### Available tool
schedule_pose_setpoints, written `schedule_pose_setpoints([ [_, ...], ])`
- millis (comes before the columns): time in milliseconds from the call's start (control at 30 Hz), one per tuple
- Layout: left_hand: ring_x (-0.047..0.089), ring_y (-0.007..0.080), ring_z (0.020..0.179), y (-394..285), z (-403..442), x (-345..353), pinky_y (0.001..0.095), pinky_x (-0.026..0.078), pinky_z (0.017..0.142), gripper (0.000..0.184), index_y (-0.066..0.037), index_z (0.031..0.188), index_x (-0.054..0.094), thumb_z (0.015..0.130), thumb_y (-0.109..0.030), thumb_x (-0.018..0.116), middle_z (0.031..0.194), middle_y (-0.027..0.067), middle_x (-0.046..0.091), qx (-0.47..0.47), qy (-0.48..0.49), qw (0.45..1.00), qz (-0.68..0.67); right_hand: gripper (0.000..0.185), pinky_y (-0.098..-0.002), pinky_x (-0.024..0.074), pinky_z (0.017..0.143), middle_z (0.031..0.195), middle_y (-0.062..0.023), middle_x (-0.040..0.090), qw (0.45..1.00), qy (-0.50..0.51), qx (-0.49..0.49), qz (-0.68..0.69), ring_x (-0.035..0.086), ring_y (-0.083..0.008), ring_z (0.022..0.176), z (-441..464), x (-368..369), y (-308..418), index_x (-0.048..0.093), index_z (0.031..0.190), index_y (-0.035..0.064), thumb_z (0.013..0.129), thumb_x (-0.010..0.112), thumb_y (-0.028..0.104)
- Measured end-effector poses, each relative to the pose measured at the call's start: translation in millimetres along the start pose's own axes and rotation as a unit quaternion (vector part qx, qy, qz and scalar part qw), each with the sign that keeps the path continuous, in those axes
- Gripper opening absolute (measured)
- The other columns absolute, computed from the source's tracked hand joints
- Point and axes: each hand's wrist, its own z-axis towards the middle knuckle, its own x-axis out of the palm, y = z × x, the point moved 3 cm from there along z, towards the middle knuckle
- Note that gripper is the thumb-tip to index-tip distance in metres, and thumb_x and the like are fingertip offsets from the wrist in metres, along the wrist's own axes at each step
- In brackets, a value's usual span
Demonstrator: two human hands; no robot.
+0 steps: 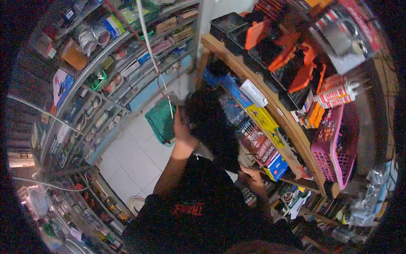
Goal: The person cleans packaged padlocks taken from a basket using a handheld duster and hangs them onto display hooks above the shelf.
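Observation:
My left hand (182,130) is held out in front of my dark shirt (196,186), beside a green mesh basket (158,122) on the floor. Its fingers are blurred and lie against a black shape (209,118) whose kind I cannot make out. The tip of a hanging white cable (171,111) shows close to the fingers. Lower on the right, my right hand (253,177) has its fingers curled, near a blue box (277,167) on the shelf. Whatever is in that hand, if anything, is hidden.
Stocked shelves (122,63) curve along the left. To the right, a wooden shelf edge (270,108) carries black bins (230,25) with orange pieces (302,76), sealant tubes (338,95) and a pink basket (334,156). White floor tiles (131,156) lie between; a cable coil (135,204) rests there.

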Motion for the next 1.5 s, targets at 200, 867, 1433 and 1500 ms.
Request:
schedule_pose_setpoints([
  [200,0.051,0.0297,0.12,-26.2,3.7,2.7,0.05,0.034,0.106,0.059,-0.011,0.132,0.052,0.095,-0.054,0.033,0.13,0.0099,0.056,-0.031,-0.057,0.997,-0.049,0.026,-0.0248,0.0452,0.07,0.084,-0.0004,0.061,0.999,-0.034,0.012,-0.013,0.053,-0.0083,0.073,15.4,11.7,0.8,0.061,0.113,-0.0035,0.091,0.062,0.011],
  [867,0.048,0.0255,0.125,-45.7,6.1,20.1,0.043,0.032,0.109,0.05,-0.006,0.136,0.043,0.1,-0.038,0.031,0.134,0.01,0.052,0.173,0.077,0.87,0.456,0.012,-0.0208,0.0364,0.058,0.074,0.0065,0.053,0.988,-0.063,0.137,0.038,0.044,-0.0033,0.066,22.1,36.0,33.9,0.064,0.095,-0.0025,0.091,0.062,0.009],
  [1433,0.051,0.0315,0.12,-40.0,-3.3,35.3,0.0443,0.037,0.107,0.058,-0.002,0.14,0.032,0.096,-0.038,0.042,0.139,0.0143,0.044,-0.034,0.067,0.987,0.142,0.014,-0.0225,0.036,0.057,0.066,0.0026,0.053,0.997,-0.029,0.006,-0.07,0.046,-0.0044,0.061,18.9,40.8,30.8,0.064,0.082,-0.001,0.09,0.064,0.01],
  [1500,0.051,0.031,0.12,-47.4,-3.4,26.1,0.0451,0.037,0.106,0.056,-0.003,0.139,0.034,0.097,-0.039,0.039,0.138,0.0142,0.045,0.009,0.046,0.985,0.168,0.016,-0.0247,0.0392,0.059,0.07,0.0001,0.056,0.998,-0.042,0.012,-0.055,0.05,-0.0073,0.064,19.7,41.4,21.1,0.062,0.085,-0.0009,0.091,0.063,0.014],
])
